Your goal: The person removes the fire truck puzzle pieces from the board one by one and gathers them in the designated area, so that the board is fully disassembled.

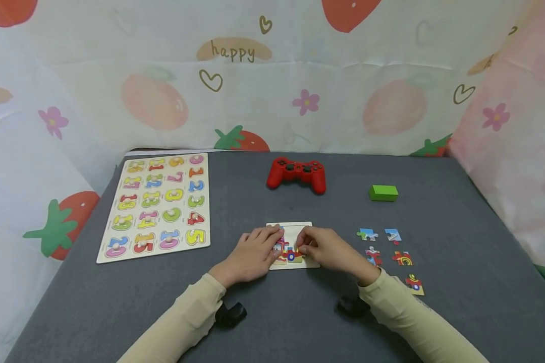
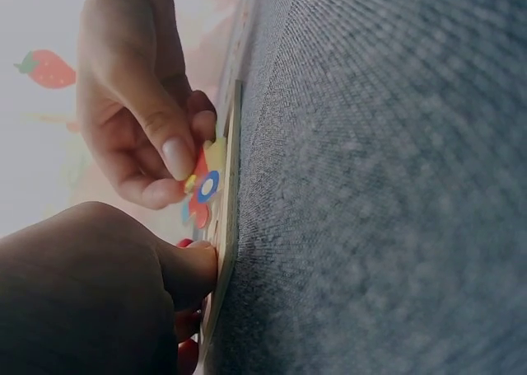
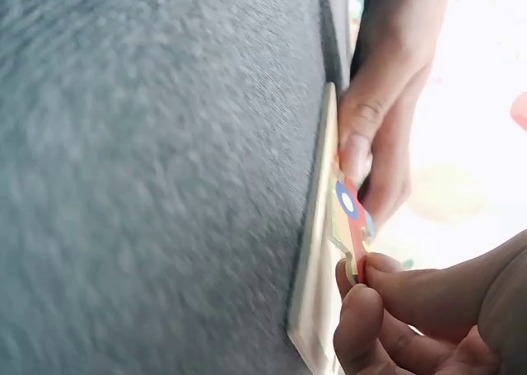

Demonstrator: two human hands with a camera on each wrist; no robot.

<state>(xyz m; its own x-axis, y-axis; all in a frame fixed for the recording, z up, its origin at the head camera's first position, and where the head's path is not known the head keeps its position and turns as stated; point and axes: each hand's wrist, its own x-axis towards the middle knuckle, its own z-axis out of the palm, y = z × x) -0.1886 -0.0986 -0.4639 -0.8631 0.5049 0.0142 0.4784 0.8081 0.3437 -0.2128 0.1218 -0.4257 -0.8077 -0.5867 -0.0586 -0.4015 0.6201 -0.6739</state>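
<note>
The right hand is pinching a puzzle piece, fingers clamped on its edge, holding it over the puzzle board. The left hand is resting on the board's left side, fingers extended. Loose pieces are lying rightward on the worktop.

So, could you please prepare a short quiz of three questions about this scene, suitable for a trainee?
1. Which hand pinches a puzzle piece at the small puzzle board?
2. True or false: seen from the head camera, the red controller lies between the number board and the green block, going left to right.
3. Choose one. The left hand rests on: A) the red controller; B) the small puzzle board; C) the green block.

Key: 1. The right hand. 2. True. 3. B.
</note>
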